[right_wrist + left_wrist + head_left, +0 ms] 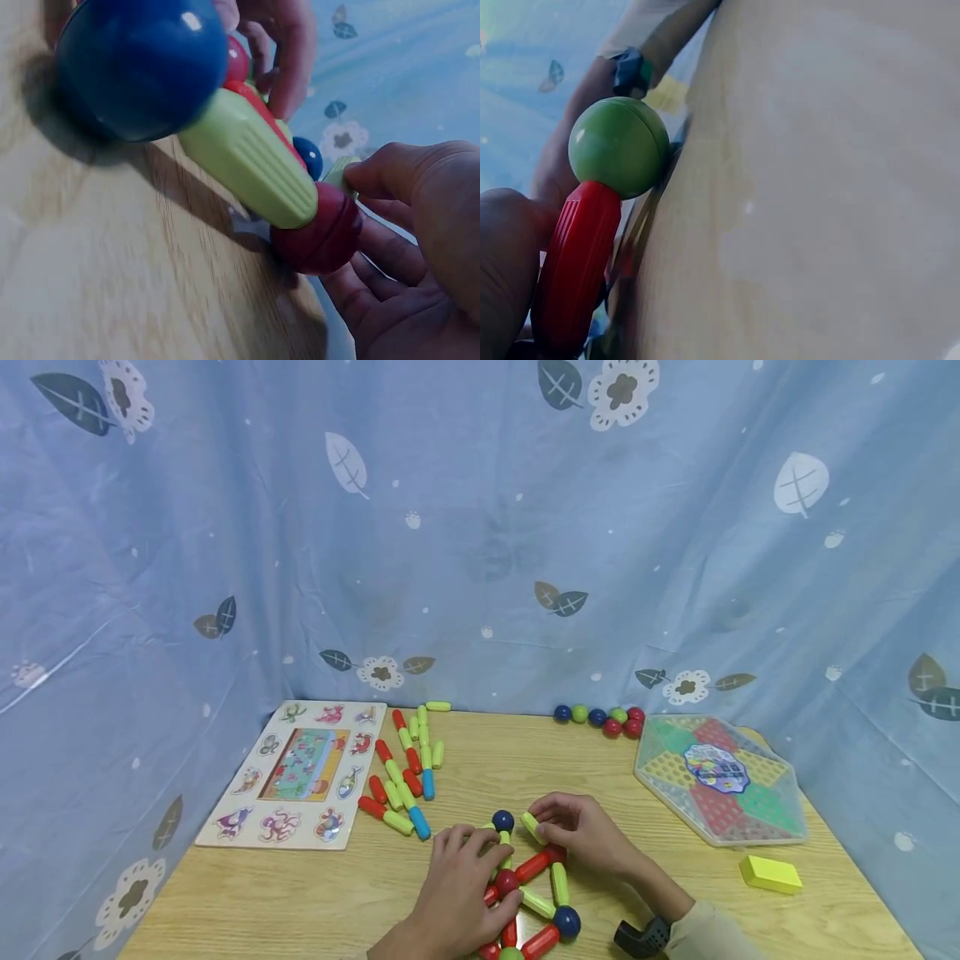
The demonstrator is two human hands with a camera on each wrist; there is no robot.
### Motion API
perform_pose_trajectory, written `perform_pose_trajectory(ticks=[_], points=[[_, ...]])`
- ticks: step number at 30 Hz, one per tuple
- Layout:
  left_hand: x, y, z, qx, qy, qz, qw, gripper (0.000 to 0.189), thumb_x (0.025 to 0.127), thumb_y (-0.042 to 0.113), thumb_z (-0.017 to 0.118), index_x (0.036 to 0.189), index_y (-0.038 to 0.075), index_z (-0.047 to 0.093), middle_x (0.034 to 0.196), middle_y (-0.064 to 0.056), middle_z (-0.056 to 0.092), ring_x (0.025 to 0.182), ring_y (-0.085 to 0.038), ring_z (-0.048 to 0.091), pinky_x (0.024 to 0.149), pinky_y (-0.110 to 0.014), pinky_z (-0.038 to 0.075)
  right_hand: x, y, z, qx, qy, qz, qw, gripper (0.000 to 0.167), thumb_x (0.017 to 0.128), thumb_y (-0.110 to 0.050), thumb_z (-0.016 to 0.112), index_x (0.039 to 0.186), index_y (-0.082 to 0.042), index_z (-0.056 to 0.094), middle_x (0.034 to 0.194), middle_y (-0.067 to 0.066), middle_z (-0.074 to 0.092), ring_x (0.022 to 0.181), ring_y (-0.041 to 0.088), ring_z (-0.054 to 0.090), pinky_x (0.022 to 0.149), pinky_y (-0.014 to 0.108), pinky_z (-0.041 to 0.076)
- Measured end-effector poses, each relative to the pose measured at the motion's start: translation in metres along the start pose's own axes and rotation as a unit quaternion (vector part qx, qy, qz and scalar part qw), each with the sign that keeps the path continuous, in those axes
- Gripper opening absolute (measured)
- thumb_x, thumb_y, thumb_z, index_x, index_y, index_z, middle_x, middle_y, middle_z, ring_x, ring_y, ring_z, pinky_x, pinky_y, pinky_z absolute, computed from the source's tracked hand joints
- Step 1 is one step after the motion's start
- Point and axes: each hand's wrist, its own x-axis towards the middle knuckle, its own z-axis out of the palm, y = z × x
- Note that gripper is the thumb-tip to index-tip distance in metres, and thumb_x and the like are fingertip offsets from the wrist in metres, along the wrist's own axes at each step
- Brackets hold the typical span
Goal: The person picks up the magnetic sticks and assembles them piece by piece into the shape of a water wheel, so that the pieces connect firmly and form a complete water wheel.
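A structure of magnetic rods and balls (537, 902) lies on the near middle of the table. My left hand (463, 885) grips its left side, fingers over the rods and thumb by a red ball (507, 882). My right hand (583, 832) pinches a short yellow-green rod (533, 828) by the dark red ball (319, 232) at the structure's right corner; whether they touch is unclear. Blue balls (567, 922) mark the near right and far corners. In the left wrist view, a green ball (619, 146) caps a red rod (577, 262) beside my left thumb.
Red, yellow-green and blue rods (405, 789) lie at left beside an animal puzzle board (247, 752). Several loose balls (597, 717) sit along the back. At right are a hexagonal bead case (720, 827) and a yellow block (770, 874). A patterned blue curtain (480, 527) surrounds the table.
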Motion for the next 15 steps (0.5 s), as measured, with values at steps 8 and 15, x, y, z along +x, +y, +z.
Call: perform_pose_trajectory(ticks=[8,15], points=[[0.020,0.000,0.008,0.003,0.016,0.011,0.9998,0.038,0.094,0.051,0.075,0.123,0.027,0.080,0.131,0.003,0.072,0.121,-0.023,0.055,0.105,-0.058,0.045,0.003,0.007,-0.004,-0.082,0.053,-0.009,0.9951,0.020,0.105,-0.017,0.075,0.123,-0.012,0.081,0.117,0.004,0.081,0.095,0.003,0.070,0.084,0.022,0.058],[0.041,0.000,0.014,0.001,0.028,0.034,0.9990,0.037,0.095,0.050,0.074,0.123,0.026,0.080,0.127,0.004,0.073,0.121,-0.022,0.056,0.106,-0.057,0.045,0.006,0.010,-0.016,-0.137,0.071,-0.005,0.9880,0.018,0.104,-0.017,0.074,0.119,-0.015,0.083,0.112,-0.001,0.082,0.090,0.003,0.068,0.079,0.023,0.057]])
